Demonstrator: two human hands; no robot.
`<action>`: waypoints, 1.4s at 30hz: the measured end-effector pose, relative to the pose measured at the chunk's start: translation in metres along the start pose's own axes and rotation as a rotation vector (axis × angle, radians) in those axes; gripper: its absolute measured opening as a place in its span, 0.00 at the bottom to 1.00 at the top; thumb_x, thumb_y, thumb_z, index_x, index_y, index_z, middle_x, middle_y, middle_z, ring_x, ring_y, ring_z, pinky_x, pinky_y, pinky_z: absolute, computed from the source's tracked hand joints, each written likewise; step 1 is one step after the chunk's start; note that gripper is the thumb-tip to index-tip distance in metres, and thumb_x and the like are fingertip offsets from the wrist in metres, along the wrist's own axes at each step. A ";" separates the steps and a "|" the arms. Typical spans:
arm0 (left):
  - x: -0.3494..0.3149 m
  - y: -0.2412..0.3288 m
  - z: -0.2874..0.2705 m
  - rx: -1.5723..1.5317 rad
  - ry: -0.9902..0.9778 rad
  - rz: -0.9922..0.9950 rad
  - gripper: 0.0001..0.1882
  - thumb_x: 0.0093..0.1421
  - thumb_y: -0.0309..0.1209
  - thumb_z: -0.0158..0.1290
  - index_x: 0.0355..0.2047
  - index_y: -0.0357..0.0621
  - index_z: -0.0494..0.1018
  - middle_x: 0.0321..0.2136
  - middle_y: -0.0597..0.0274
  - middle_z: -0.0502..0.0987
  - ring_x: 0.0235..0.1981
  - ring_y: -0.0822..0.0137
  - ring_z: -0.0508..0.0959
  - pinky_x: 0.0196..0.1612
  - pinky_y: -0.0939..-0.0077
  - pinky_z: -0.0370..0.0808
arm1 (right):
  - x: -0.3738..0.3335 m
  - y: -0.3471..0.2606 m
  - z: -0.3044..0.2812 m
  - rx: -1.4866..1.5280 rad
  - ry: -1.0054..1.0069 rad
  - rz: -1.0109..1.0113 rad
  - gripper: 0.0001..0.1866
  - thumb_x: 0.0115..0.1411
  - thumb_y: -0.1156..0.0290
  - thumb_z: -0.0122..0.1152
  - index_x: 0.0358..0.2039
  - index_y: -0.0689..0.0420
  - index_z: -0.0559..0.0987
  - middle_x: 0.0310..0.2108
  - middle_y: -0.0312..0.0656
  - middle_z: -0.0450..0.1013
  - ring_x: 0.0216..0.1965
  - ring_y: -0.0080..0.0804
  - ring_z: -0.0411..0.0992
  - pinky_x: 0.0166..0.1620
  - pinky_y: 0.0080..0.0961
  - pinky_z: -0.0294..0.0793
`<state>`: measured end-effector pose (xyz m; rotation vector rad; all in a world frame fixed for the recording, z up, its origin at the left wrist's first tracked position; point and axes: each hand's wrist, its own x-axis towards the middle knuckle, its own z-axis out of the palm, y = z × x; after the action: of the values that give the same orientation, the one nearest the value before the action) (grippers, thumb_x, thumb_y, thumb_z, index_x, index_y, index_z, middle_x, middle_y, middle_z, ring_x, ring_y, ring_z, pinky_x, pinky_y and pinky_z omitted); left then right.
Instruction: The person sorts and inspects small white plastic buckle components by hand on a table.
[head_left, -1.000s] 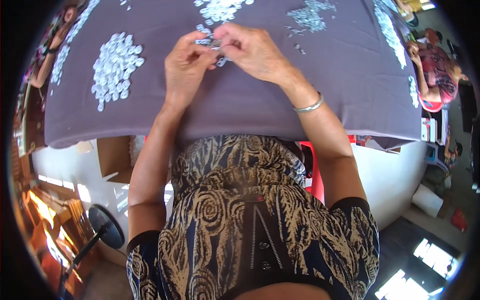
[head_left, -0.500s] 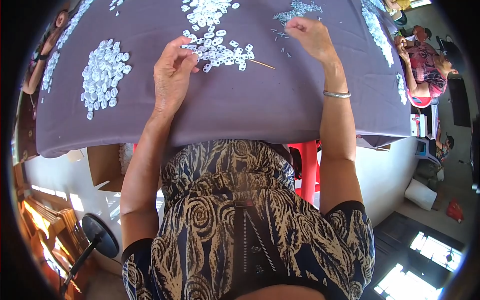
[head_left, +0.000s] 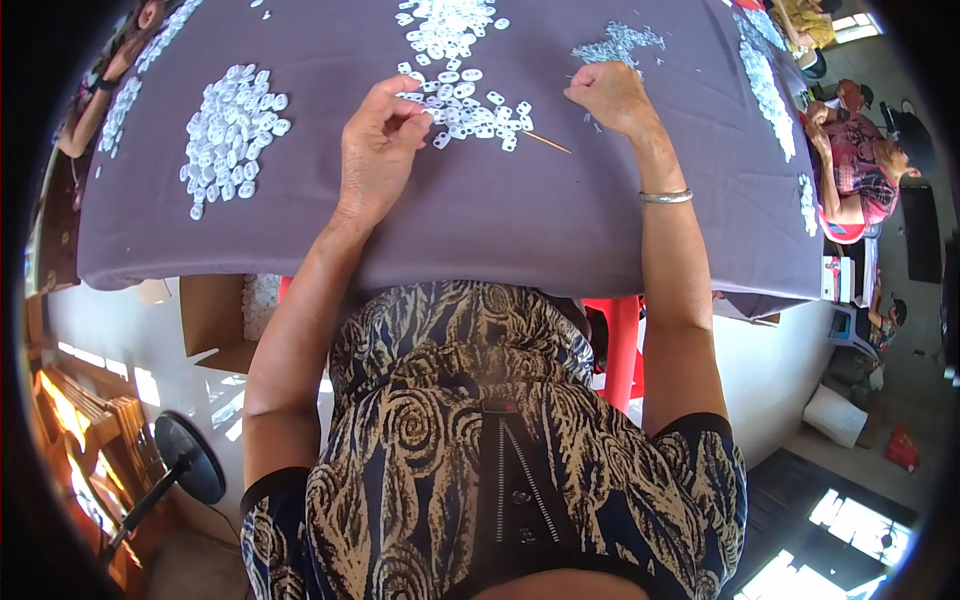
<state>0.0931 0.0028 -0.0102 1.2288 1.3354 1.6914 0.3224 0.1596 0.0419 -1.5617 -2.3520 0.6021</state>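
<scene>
My left hand [head_left: 383,155] is raised at the near left edge of a heap of small white plastic pieces [head_left: 470,112], each with holes. Thumb and forefinger are pinched together, with what looks like one such white piece at their tips. To the right, my right hand [head_left: 612,98] is closed, its fingers curled in; whatever they hold is too small to make out. Just beyond it lies a scatter of tiny thin silvery parts [head_left: 618,42]. A thin wooden stick [head_left: 548,143] rests on the cloth between the hands, touching the heap's right end.
A dark purple-grey cloth [head_left: 500,215] covers the table. White pieces form another pile [head_left: 232,135] at the left and a larger heap [head_left: 447,25] at the back. Other people sit at both sides, one in a red shirt [head_left: 855,150]. Below the table's left edge stands a cardboard box [head_left: 212,320].
The whole view has shifted, so the table's contents appear further right. Against the table, my right hand has come nearer and leftward from the silvery parts. My left hand keeps its pinch beside the heap.
</scene>
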 end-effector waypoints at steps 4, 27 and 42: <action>-0.001 -0.001 0.001 -0.029 -0.029 0.048 0.17 0.56 0.17 0.52 0.46 0.41 0.69 0.26 0.71 0.71 0.26 0.81 0.69 0.29 0.87 0.68 | -0.006 -0.007 0.003 0.179 -0.071 -0.080 0.09 0.51 0.69 0.63 0.21 0.60 0.76 0.16 0.31 0.68 0.20 0.16 0.65 0.25 0.19 0.66; 0.002 -0.003 0.000 0.091 -0.019 0.026 0.17 0.55 0.21 0.53 0.46 0.40 0.68 0.25 0.65 0.75 0.26 0.77 0.73 0.34 0.80 0.73 | -0.017 -0.086 0.063 0.779 -0.253 -0.357 0.07 0.60 0.69 0.59 0.35 0.59 0.78 0.23 0.26 0.67 0.22 0.12 0.60 0.24 0.11 0.59; 0.001 -0.001 0.000 0.075 -0.021 0.015 0.16 0.55 0.20 0.53 0.45 0.41 0.69 0.25 0.65 0.76 0.28 0.76 0.74 0.35 0.79 0.73 | -0.018 -0.087 0.064 0.718 -0.262 -0.369 0.08 0.60 0.68 0.59 0.34 0.59 0.79 0.22 0.25 0.67 0.23 0.11 0.59 0.25 0.11 0.58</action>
<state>0.0928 0.0039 -0.0107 1.2990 1.3906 1.6476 0.2311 0.1012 0.0263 -0.7502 -2.1291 1.4132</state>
